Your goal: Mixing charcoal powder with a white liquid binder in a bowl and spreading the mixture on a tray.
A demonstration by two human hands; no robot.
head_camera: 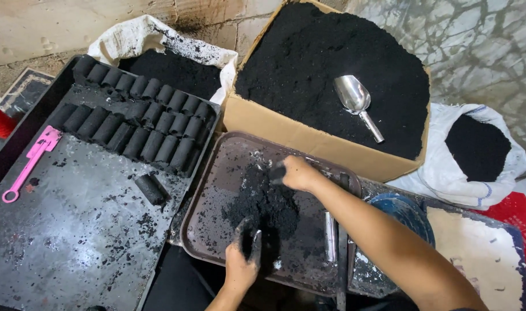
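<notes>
Evidently, in the head view, both hands were working a loose heap of black powder (266,207) that lay on a brown, round-cornered metal tray (214,173). The left hand (244,259) sat at the near edge of the heap, fingers together and pressed down into the powder. The right hand (294,173) was at the far side, fingers curled around a pinch of it; whether anything solid was inside could not be told.

The powder looked light, dry and crumbly, likely to spill between fingers, so it seemed best cupped from below or scraped together rather than pinched. A short shiny metal tube (330,236) lay just right of the heap.

The tray's low rim kept the powder in. To the left, a large black tray (67,230) held rows of dark pressed cylinders (142,121), one stray cylinder (152,189) and a pink plastic tool (30,162), with bare room nearer. Beyond stood a cardboard box of black powder (286,138) with a steel scoop (357,102), flanked by two white sacks.
</notes>
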